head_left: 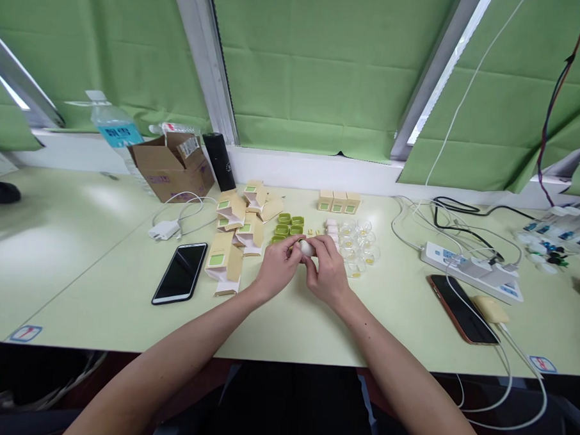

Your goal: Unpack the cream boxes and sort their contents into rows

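Above the middle of the table, my left hand (pixel 282 262) and my right hand (pixel 327 265) meet around a small whitish rounded piece (pixel 307 248). Fingertips of both hands press on it from either side, and a dark greenish edge shows by the left fingers; its exact kind is hard to make out. Just beyond my left hand sit several small green square cups (pixel 282 230). Tiny yellow bits (pixel 314 232) and a column of pale pink blocks (pixel 332 229) lie behind the fingers, partly covered. Several clear round cups with yellow spots (pixel 364 228) stand beside my right hand.
Opened cream cartons (pixel 225 259) lie left of the hands; three closed cartons (pixel 339 202) stand behind. Phones (pixel 180 273) (pixel 461 308) flank the work area. A cardboard box (pixel 171 174), a black cylinder (pixel 219 162), a water bottle (pixel 115 126) and a corded power strip (pixel 470 271) are around.
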Available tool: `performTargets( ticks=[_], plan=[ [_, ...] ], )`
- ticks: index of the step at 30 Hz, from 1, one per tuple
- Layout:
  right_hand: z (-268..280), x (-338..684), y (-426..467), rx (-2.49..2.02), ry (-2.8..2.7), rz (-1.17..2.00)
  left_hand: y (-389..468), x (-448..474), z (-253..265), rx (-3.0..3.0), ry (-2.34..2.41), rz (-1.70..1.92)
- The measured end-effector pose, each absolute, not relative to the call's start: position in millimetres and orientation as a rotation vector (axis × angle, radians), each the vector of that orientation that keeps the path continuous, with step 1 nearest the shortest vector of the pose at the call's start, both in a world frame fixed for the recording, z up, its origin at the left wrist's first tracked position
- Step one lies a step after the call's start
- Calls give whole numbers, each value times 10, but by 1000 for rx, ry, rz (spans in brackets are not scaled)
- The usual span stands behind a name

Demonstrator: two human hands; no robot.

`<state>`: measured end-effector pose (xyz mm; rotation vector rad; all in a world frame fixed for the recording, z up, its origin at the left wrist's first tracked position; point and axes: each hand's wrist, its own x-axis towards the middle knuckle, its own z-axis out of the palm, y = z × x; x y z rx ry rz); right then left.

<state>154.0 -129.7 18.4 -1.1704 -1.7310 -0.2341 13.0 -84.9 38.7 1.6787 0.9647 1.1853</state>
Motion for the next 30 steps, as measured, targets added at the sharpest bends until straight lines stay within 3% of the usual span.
performTargets(
  ticks=[10, 24, 30],
  plan=[
    [235, 1625, -1296, -1122, -1564, 28, -772, 54, 443, 1491, 538, 987],
    [439, 1952, -1266, -1115, -1112, 76, -565, 67, 288, 1442, 688, 1110],
    [557, 2082, -1397, -1181, -1196, 10, -566, 71, 269, 1433, 699, 1188]
  ],
)
